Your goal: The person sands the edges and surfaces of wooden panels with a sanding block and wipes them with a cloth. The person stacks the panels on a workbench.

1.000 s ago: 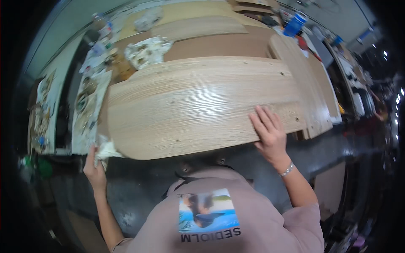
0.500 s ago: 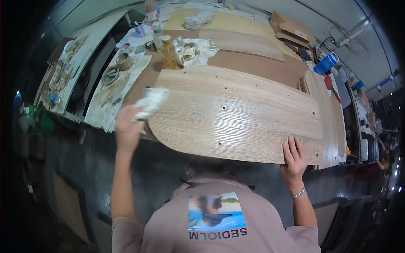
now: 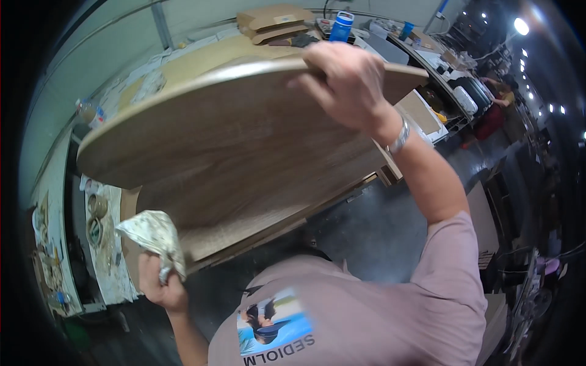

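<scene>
A wood-grain board (image 3: 213, 131) with a rounded left end is tilted up, its far edge raised and its shaded face toward me. My right hand (image 3: 351, 88), a silver bracelet at its wrist, is wrapped over the raised edge. My left hand (image 3: 162, 285) grips a crumpled, stained whitish cloth (image 3: 155, 235) close to the near left side of the board, apart from the raised edge. Below the tilted board, more wooden panel edges (image 3: 268, 241) show along the bench's front. Where the board's lower edge rests is hard to make out.
Folded cardboard (image 3: 274, 18) and a blue cup (image 3: 342, 27) stand at the back of the bench. On the left are a plastic bottle (image 3: 90, 113) and tape rolls (image 3: 96, 206) on stained paper. Another person (image 3: 502, 100) is far off at the right.
My right hand has gone from the board's near right edge to its raised edge, and the board has tipped up from flat. The cloth in my left hand has come nearer me. My view has turned right.
</scene>
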A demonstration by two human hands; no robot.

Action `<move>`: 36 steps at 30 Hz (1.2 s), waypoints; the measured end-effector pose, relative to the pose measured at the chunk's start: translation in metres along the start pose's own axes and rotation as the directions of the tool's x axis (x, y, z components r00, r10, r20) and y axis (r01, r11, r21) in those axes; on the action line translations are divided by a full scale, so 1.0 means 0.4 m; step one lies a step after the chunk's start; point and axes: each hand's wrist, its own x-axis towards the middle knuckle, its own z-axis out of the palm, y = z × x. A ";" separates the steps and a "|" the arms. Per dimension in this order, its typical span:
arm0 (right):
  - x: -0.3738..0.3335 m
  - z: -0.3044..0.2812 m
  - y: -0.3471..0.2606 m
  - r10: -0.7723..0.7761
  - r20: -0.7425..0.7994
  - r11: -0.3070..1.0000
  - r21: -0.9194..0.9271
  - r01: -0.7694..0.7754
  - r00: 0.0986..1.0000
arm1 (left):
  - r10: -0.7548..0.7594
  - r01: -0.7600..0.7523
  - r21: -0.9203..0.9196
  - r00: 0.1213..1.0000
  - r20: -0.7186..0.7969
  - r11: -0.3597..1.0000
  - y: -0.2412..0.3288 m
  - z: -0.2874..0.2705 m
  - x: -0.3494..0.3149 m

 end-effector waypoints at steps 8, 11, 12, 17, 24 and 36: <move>-0.035 -0.090 0.471 0.507 0.107 0.862 -0.077 -0.502 0.855 | 0.000 0.003 -0.065 0.998 0.056 0.998 0.120 0.208 0.034; -0.189 -0.103 0.753 0.769 0.214 0.629 -0.085 -0.772 0.603 | -0.039 0.045 -0.065 0.995 0.087 0.997 0.148 0.289 0.063; -0.250 -0.105 0.829 0.803 0.236 0.578 -0.081 -0.812 0.548 | -0.059 0.064 -0.037 0.990 0.127 0.997 0.144 0.319 0.068; -0.600 -0.027 1.070 0.946 0.266 0.170 0.077 -0.983 0.184 | -0.138 0.103 0.183 0.972 0.191 0.978 0.160 0.369 0.097; -0.782 0.014 1.097 0.975 0.220 0.032 -0.049 -0.998 0.021 | -0.170 0.129 0.268 0.976 0.134 0.955 0.144 0.384 0.085; -0.794 0.001 1.090 0.965 0.261 0.012 0.053 -0.999 0.025 | -0.258 0.195 0.301 0.948 0.188 0.934 0.126 0.383 0.073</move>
